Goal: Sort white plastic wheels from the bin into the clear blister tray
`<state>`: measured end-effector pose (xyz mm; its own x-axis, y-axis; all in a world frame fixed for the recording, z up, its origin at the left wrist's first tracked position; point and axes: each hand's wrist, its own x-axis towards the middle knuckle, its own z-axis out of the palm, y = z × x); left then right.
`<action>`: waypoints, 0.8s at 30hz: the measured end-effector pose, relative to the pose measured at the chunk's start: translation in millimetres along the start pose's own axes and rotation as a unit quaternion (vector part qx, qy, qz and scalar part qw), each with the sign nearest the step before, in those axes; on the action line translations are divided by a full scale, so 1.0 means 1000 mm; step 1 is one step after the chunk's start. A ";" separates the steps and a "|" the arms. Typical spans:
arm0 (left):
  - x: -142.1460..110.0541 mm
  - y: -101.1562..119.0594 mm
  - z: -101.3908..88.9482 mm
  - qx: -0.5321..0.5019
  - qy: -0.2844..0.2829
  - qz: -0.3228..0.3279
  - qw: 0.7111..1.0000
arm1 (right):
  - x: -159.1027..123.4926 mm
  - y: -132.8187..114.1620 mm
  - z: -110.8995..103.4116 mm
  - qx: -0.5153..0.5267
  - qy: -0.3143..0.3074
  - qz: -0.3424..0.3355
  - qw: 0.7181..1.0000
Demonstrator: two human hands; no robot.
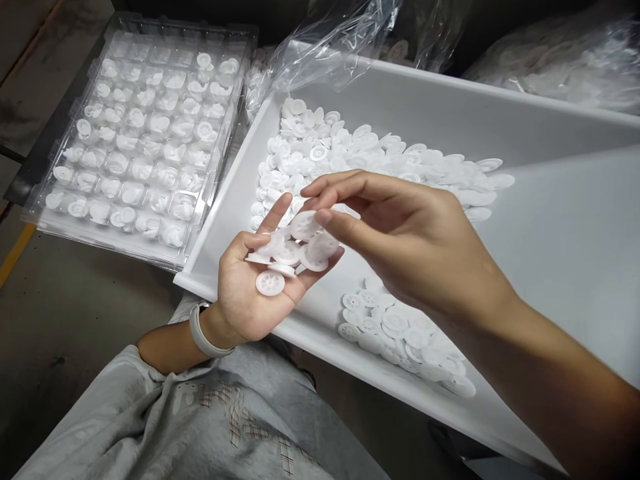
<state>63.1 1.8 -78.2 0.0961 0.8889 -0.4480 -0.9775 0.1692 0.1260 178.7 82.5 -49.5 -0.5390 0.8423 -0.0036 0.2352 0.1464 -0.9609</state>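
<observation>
Grey cloth of the wearer's shirt (165, 427), with checked appliqué shapes on its front, fills the foreground, and the bare right forearm (540, 353) reaches in from the right edge. At its end the right hand (311, 205) arches over the other palm, fingers bent and thumb tip touching the upper edge of a disc; I cannot tell whether that disc is firmly pinched. Below it the left hand (250, 303), with a pale wristband (200, 330) around the wrist, lies palm up and cupped, holding a loose handful of white discs (271, 283), spoked like small wheels, some overlapping and some tilted, with the thumb bent against them. Beneath the right hand, a near heap (400, 333) of similar discs lies along the front side of a large white bin (560, 193). Beyond the hands, a larger far heap (360, 150) spreads from the bin's left end along its back wall. Left of the bin stands a clear compartment tray (160, 55), most of its cells holding white pieces. Crumpled clear plastic film (340, 40) hangs over the bin's back left corner, and at the far right sits a clear bag (565, 67) of pale contents, too blurred to make out
</observation>
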 end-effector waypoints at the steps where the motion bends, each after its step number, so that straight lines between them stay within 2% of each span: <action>1: 0.000 0.000 0.000 -0.003 -0.003 0.002 1.000 | 0.002 -0.001 0.000 0.010 0.014 0.014 1.000; 6: -0.001 -0.003 0.003 0.009 -0.012 -0.006 1.000 | 0.016 -0.001 0.001 0.012 0.047 0.033 0.998; 11: -0.001 -0.002 0.003 0.013 0.002 -0.008 1.000 | 0.023 0.001 0.003 0.033 0.025 0.072 0.997; 17: 0.000 -0.002 0.002 0.021 -0.006 -0.015 1.000 | 0.023 0.007 0.004 0.086 0.005 0.109 0.990; 24: -0.001 -0.002 0.001 0.013 -0.035 -0.014 0.999 | 0.003 0.016 -0.012 0.038 -0.006 0.063 0.997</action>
<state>65.1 1.0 -77.1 0.1378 0.9108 -0.3891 -0.9690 0.2054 0.1377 190.4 93.3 -61.3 -0.5188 0.8452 -0.1282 0.2396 -0.0001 -0.9709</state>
